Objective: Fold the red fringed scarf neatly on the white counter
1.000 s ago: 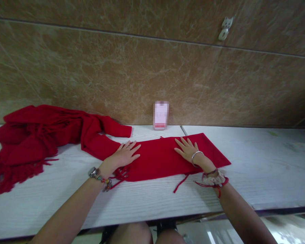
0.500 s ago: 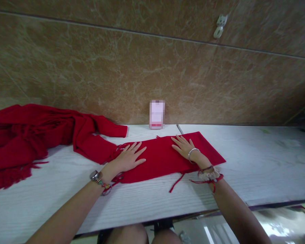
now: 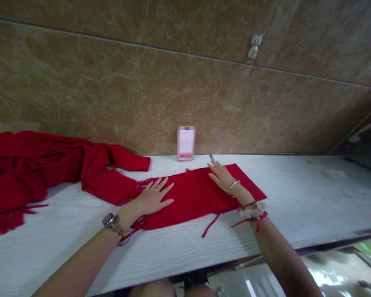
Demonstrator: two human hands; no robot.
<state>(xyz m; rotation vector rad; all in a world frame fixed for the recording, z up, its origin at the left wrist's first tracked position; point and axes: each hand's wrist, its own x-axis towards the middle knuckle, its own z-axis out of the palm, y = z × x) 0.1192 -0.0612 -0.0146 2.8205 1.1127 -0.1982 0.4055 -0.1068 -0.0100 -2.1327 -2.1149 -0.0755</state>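
A folded red scarf (image 3: 191,194) with tassels lies flat on the white table (image 3: 297,202) in front of me. My left hand (image 3: 153,196) rests palm down, fingers spread, on its left end near the fringe. My right hand (image 3: 221,177) lies flat with fingers stretched on the scarf's far right part. Both wrists carry bracelets, and a watch sits on the left one. Neither hand grips anything.
A heap of red scarves (image 3: 34,165) lies at the table's left. A small pink-and-white card (image 3: 186,143) leans against the brown marble wall (image 3: 142,90). A white hook (image 3: 253,45) is fixed high on the wall. The table's front edge runs just below my forearms.
The camera view has shifted rightward, so everything sits a bit further left. My right hand slid slightly toward the scarf's far edge; my left hand stayed flat on the left end.
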